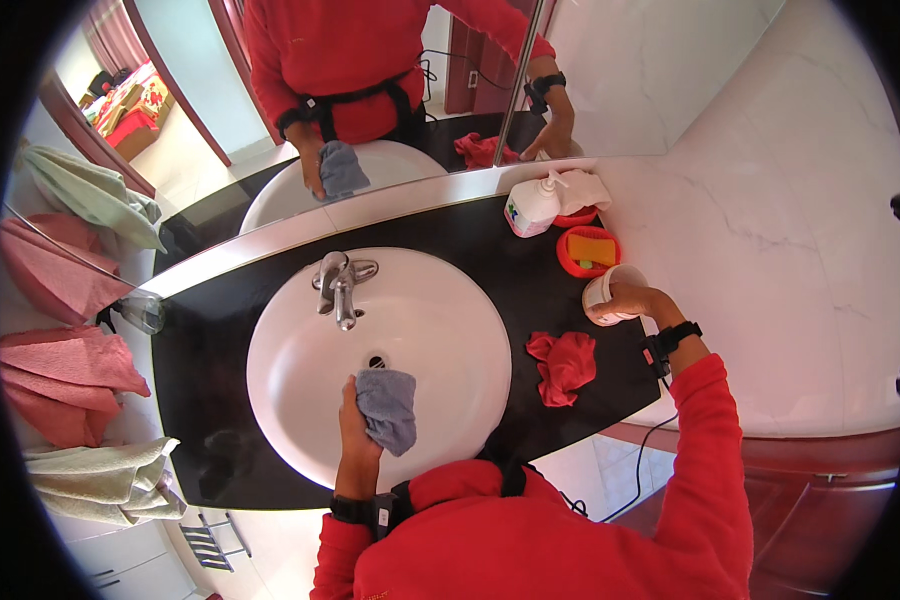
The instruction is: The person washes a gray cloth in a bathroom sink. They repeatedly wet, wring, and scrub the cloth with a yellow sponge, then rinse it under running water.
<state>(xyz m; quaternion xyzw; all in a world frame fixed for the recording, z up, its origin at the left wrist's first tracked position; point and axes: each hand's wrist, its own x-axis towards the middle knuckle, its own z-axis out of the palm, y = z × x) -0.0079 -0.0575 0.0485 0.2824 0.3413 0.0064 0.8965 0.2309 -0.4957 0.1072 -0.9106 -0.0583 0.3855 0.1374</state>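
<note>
My left hand [357,424] holds a folded blue-grey cloth [391,411] over the white oval washbasin [457,330], just below its drain. Above the drain stands the chrome tap [337,289]. At the counter's right end my right hand [634,301] is on a white tub [606,289], with some fingers inside its opening; what the tub holds is hidden. A crumpled red cloth [562,367] lies on the black counter [525,292] between the basin and my right forearm.
Behind the tub are a red basket [560,259] with an orange sponge [591,249], a white pump bottle [532,206] and a pale cloth [583,191]. A wide mirror [195,172] backs the counter. Towels [67,382] hang at left, near a glass [144,311]. A black cable [641,457] trails from my right wrist.
</note>
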